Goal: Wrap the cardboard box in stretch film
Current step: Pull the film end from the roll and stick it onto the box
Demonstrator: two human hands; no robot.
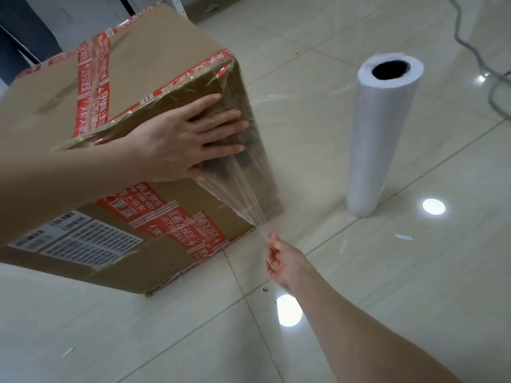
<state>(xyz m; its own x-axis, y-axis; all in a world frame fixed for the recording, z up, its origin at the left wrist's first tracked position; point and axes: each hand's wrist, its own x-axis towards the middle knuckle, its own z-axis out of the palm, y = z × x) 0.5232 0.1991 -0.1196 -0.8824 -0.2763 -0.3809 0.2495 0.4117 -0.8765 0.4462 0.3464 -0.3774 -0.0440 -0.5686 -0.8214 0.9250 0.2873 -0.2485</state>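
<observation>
The cardboard box (154, 64) sat on the glossy tiled floor (359, 299), filling the left and far-left part of the view, its seams crossed by bands of red printed tape (94, 87) and a white shipping label (83, 241) stuck to the side nearest the camera. A sheet of clear stretch film (243, 189) lay over the box's right-hand side, reaching up to its top edge, where it was crinkled over the tape. From there it narrowed downward into a gathered, roped strand beside the lower near corner of that side. The left hand (182, 139) lay flat on the film-covered side just under the top edge, its fingers (221, 124) straight and slightly spread, pressing the film against the cardboard, with the thumb low along the box's near vertical edge. The right hand (284, 261) was just off the box's lower corner, above the floor, its arm coming in from the bottom right corner of the view. Its fingertips (272, 246) pinched the gathered end of the film, which ran taut from them up to the box. A roll of stretch film (378, 134) stood upright on the floor to the right of the box, apart from it and from both hands, its dark hollow core facing up. A grey cable (475, 53) snaked across the floor's far right corner, and a small white paper scrap (403, 237) lay on the tiles near the roll's base.
</observation>
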